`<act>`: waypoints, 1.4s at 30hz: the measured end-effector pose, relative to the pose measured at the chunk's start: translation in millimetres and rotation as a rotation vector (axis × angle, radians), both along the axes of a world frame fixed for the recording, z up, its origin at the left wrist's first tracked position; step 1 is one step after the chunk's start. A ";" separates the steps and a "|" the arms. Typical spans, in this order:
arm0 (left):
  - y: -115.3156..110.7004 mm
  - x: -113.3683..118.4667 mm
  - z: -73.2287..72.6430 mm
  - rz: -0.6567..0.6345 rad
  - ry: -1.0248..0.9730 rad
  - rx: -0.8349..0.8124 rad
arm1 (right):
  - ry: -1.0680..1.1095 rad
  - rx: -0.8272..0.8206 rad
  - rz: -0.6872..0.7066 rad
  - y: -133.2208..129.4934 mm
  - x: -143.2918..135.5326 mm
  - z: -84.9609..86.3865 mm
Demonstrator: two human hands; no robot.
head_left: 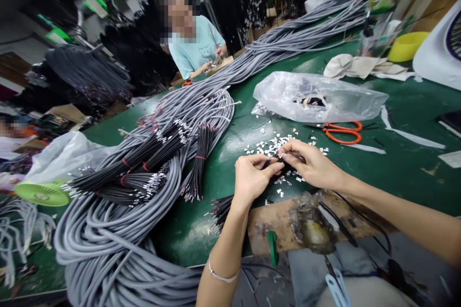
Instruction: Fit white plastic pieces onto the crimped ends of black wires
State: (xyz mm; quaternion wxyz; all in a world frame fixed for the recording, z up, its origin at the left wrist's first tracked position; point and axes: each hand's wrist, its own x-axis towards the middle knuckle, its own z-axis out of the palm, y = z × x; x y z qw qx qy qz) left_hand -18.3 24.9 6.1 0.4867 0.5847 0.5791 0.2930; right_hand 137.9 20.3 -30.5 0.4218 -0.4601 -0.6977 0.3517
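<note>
My left hand (254, 175) and my right hand (309, 163) meet over the green table (241, 129), fingertips pinched close together. Between them is a thin black cable piece (267, 163), mostly hidden by the fingers. Small white pieces (268, 146) lie scattered behind and beneath the hands. Left of my left wrist, a bundle of short black cables (221, 208) rests on the table. Below the hands is a stained wooden board (270, 220) with a green clamp (272, 248) at its edge and a lumpy, yellowish block (315, 232) on top.
Long grey cables (154, 230) cover the left side and run to the back. Tied black cable bundles (108, 168) lie on them. Orange-handled scissors (344, 133) and a clear plastic bag (317, 96) are beyond my right hand. A person (198, 48) sits across the table.
</note>
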 end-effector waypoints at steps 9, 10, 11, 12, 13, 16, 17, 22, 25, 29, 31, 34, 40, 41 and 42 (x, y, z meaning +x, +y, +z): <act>1.6 2.4 -2.9 0.056 0.078 0.046 | 0.111 -0.224 0.053 1.6 -1.6 2.9; 1.1 4.1 -3.3 0.073 0.053 0.041 | 0.094 -0.225 0.030 1.6 -1.6 2.1; 0.6 6.1 -3.9 0.097 0.023 0.035 | 0.077 -0.223 0.003 1.9 -1.6 0.8; -0.1 8.2 -4.6 0.124 -0.007 0.029 | 0.062 -0.219 -0.026 2.2 -1.7 -0.8; -0.7 10.3 -5.5 0.151 -0.039 0.023 | 0.050 -0.214 -0.050 2.8 -1.8 -2.8; -1.8 14.5 -8.5 0.190 -0.164 -0.008 | 0.023 -0.205 -0.085 5.0 -2.4 -7.8; -1.7 14.7 -9.6 0.184 -0.209 -0.021 | 0.013 -0.201 -0.088 5.5 -2.4 -8.6; 2.9 8.7 -16.3 0.001 -0.351 -0.120 | -0.082 -0.137 -0.125 1.6 -0.9 -4.3; 5.5 8.4 -16.9 -0.046 -0.364 -0.159 | -0.159 -0.065 -0.196 -2.1 -0.6 0.0; 4.8 16.2 -14.6 0.121 -0.308 -0.095 | -0.199 -0.066 -0.194 0.4 -3.0 0.6; 3.8 18.8 -15.5 0.178 -0.321 -0.059 | -0.206 -0.076 -0.176 2.9 -4.1 0.3; 3.1 17.2 -18.7 0.096 -0.406 -0.114 | -0.236 -0.035 -0.223 5.9 -0.4 0.8; 6.4 6.6 -18.2 -0.021 -0.340 -0.107 | -0.290 0.088 -0.471 14.3 19.3 3.7; 7.6 4.4 -17.5 -0.013 -0.285 -0.067 | -0.288 0.109 -0.458 14.4 19.2 4.7; 9.0 2.1 -16.7 -0.015 -0.230 -0.032 | -0.284 0.130 -0.429 13.8 17.8 5.9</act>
